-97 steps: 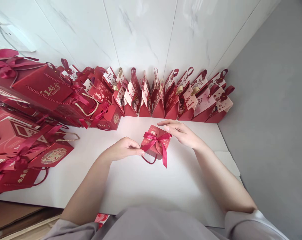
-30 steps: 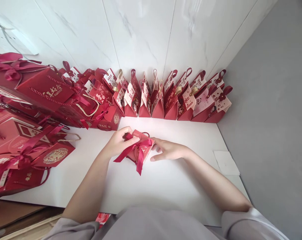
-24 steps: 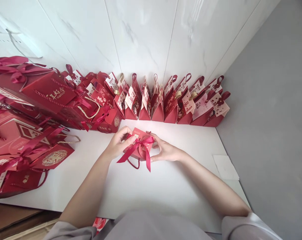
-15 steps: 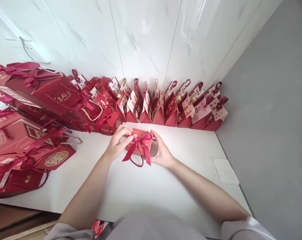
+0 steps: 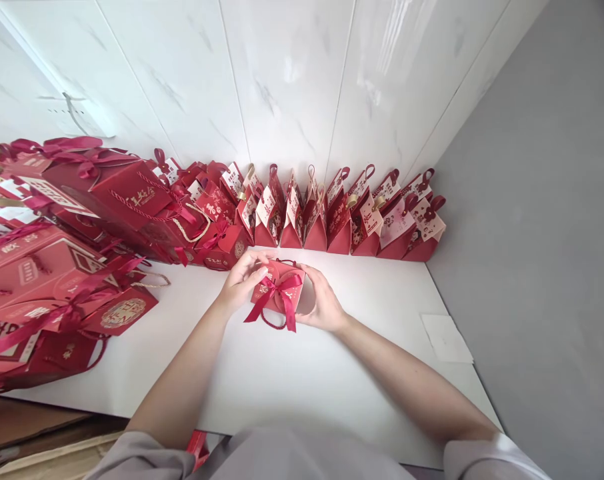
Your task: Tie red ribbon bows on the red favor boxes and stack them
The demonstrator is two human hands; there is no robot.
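Note:
A small red gift box (image 5: 288, 301) with a dark red ribbon bow on top and a cord handle rests between my two hands near the middle of the white table (image 5: 302, 387). My left hand (image 5: 243, 279) grips its left side, thumb on top by the bow and fingers along the far edge. Against its right side lies my right hand (image 5: 323, 300), with fingertips at the far right corner and the thumb low at the near right corner. One cord loop hangs out at the near side, another shows at the far edge.
Behind stands a row of red and white triangular boxes (image 5: 339, 230) along the marbled wall. Larger red boxes with ribbons (image 5: 127, 193) are piled at the left. A white paper (image 5: 446, 339) lies at the right, beside a grey wall.
The view has shifted slightly. The box is turned a little between my hands, and a cord loop now shows at its far edge. Both hands still hold it.

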